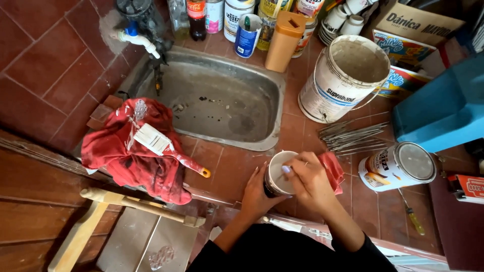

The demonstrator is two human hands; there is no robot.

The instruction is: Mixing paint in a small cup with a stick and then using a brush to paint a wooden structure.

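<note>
- The left hand (258,194) wraps around the side of a small white cup (279,174), fingers closed on it, holding it on the tiled surface (222,161) just in front of the metal sink (222,98).
- The right hand (310,181) sits over the cup's rim, fingers pinched on a thin stick (mostly hidden) that dips inside; a red cloth (334,168) is tucked under that hand.
- Stirring goes best with the cup braced firmly and upright, and with slow circles that stay below the rim.
- A paintbrush (169,148) lies on a red rag (133,151) to the left; a tipped can (398,166) and a white bucket (345,78) sit to the right.
</note>
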